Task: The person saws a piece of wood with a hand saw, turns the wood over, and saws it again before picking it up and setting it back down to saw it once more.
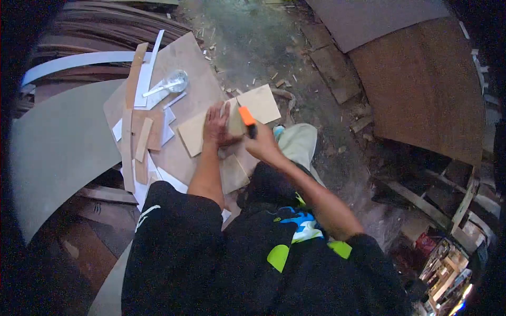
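Note:
A pale wooden board (263,102) lies at a slant across a plywood worktop (187,58). My left hand (215,126) rests flat on the board's top, fingers stretched out and holding nothing. To its right, my right hand (261,143) is wrapped round the handle of a hand saw (246,116) with orange and black parts. Seen nearly edge-on, the saw's thin blade meets the board at a dark line near its far edge. Most of the blade is hidden, and the right hand is slightly blurred.
White strips (154,66), thin wood pieces (143,139) and a clear container (176,81) lie on the worktop's left side. My knee (298,145) is by the board's right end. Large brown sheets (416,84) stand at right; offcuts litter the floor (240,42).

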A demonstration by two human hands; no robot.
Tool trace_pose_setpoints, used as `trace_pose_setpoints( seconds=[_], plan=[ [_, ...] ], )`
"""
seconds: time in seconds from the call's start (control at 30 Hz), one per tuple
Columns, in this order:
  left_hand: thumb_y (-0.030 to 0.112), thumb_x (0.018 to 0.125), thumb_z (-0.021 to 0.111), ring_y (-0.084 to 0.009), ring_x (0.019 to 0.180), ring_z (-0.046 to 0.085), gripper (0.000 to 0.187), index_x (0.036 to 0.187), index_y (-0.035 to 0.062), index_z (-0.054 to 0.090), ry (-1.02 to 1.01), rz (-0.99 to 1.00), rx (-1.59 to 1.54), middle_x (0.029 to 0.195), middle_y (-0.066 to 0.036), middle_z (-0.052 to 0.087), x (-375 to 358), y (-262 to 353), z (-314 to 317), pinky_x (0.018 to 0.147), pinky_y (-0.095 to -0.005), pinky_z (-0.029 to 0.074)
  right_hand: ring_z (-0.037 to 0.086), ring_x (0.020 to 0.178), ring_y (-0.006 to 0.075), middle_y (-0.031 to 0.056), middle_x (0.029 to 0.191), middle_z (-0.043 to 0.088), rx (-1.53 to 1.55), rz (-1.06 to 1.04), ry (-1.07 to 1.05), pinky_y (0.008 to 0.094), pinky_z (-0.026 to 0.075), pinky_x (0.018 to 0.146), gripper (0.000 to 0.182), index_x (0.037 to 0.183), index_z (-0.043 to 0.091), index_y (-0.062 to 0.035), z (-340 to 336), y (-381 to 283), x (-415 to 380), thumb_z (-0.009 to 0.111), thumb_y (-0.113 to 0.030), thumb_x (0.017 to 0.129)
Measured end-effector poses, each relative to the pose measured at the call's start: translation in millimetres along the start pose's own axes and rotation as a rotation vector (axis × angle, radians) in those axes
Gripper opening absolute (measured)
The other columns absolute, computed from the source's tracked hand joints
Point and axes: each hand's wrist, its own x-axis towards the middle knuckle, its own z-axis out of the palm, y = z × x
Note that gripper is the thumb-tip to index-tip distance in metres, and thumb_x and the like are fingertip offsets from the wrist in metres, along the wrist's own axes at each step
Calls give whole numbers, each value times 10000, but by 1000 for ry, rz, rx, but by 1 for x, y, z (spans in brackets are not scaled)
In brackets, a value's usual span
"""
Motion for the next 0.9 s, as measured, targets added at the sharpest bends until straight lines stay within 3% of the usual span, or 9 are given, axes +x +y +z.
trace_pose_setpoints(
  seconds=[0.1,0.2,0.3,0.4,0.5,0.57,0.63,0.8,0.9],
  plan=[
    [612,480,803,-339,1336,369,1211,1441,23,361,34,44,6,1413,-183,408,7,-7,0,1143,-469,257,604,710,236,185,805,648,-77,-67,70,384,494,685,305,1020,595,17,10,14,12,644,-128,756],
    [639,497,791,-340,1342,360,1204,1438,18,369,90,68,59,1416,-188,407,-5,-15,29,1140,-467,260,620,734,301,201,824,649,-18,-82,16,408,497,706,323,1029,591,21,-34,-39,-56,634,-136,750],
    [649,511,780,-338,1348,355,1199,1444,23,362,51,27,4,1426,-188,398,10,-10,8,1143,-463,258,654,844,343,226,880,655,-79,206,-129,415,504,766,348,1064,593,17,-43,-34,-46,631,-131,751],
    [651,513,776,-338,1348,357,1198,1446,25,361,15,36,-24,1430,-186,395,0,-1,4,1145,-460,256,535,741,138,105,823,626,-124,-93,63,324,473,713,230,1006,599,24,7,7,8,610,-101,813],
    [659,500,777,-343,1345,363,1214,1446,23,360,81,113,106,1426,-187,400,-4,-18,26,1148,-460,250,543,737,137,113,824,636,-28,-63,46,322,474,711,233,1009,605,27,7,12,3,609,-123,831],
    [667,484,780,-346,1345,362,1235,1447,21,356,169,147,201,1426,-188,401,-2,-24,44,1149,-460,246,568,757,149,128,861,658,-52,-22,-12,324,481,723,258,1037,605,33,-25,-31,-35,603,-129,836],
    [663,487,779,-346,1349,356,1239,1454,25,342,58,93,69,1431,-187,396,-17,-12,35,1152,-463,241,585,772,152,129,872,665,-71,77,-46,321,485,730,273,1057,606,34,-35,-42,-67,602,-129,839],
    [671,498,770,-348,1342,362,1221,1446,26,352,7,42,-11,1427,-188,399,-2,-2,10,1151,-470,241,582,776,116,71,831,633,-96,-63,42,297,481,711,261,1059,617,20,7,5,17,624,-119,838],
    [687,498,763,-338,1348,360,1229,1449,29,348,72,87,46,1427,-192,402,3,-11,18,1152,-469,241,584,772,125,83,822,636,1,116,-45,309,482,701,266,1055,608,33,-1,-10,-2,629,-129,845]
  ],
)
